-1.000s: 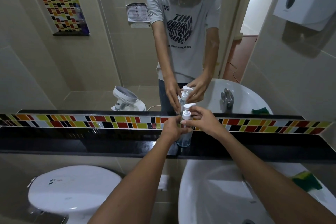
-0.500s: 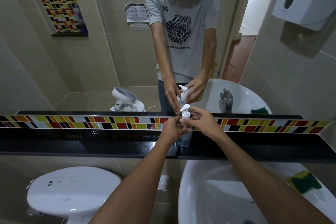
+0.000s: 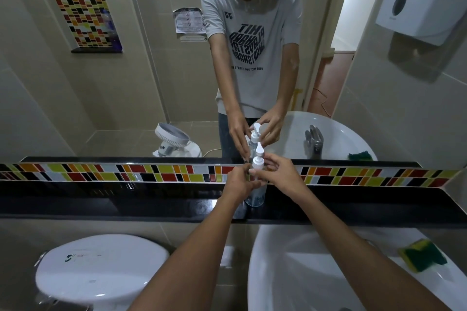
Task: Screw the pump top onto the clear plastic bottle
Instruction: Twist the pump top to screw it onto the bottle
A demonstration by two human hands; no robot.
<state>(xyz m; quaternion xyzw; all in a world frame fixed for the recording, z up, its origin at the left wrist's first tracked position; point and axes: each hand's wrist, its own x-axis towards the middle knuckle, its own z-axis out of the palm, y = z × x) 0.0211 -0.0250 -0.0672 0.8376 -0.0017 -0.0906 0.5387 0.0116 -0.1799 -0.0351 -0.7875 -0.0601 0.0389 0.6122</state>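
Note:
The clear plastic bottle [image 3: 255, 197] stands upright on the black ledge [image 3: 126, 206] in front of the mirror. My left hand [image 3: 238, 180] wraps its upper body from the left. The white pump top [image 3: 258, 159] sits on the bottle's neck, with its nozzle pointing away from me towards the mirror. My right hand [image 3: 280, 171] comes in from the right, thumb and fingertips pinched around the pump's collar. The neck and threads are hidden by my fingers. The mirror repeats both hands and the bottle.
A white sink basin [image 3: 278, 265] lies below the ledge on the right, with a yellow-green sponge [image 3: 420, 255] on its rim. A white toilet lid [image 3: 101, 265] is at the lower left. A paper dispenser [image 3: 424, 2] hangs on the right wall.
The pump nozzle has turned from pointing right to pointing away from me, with my right hand's fingers shifting around the collar. The bottle and my left hand have stayed in place.

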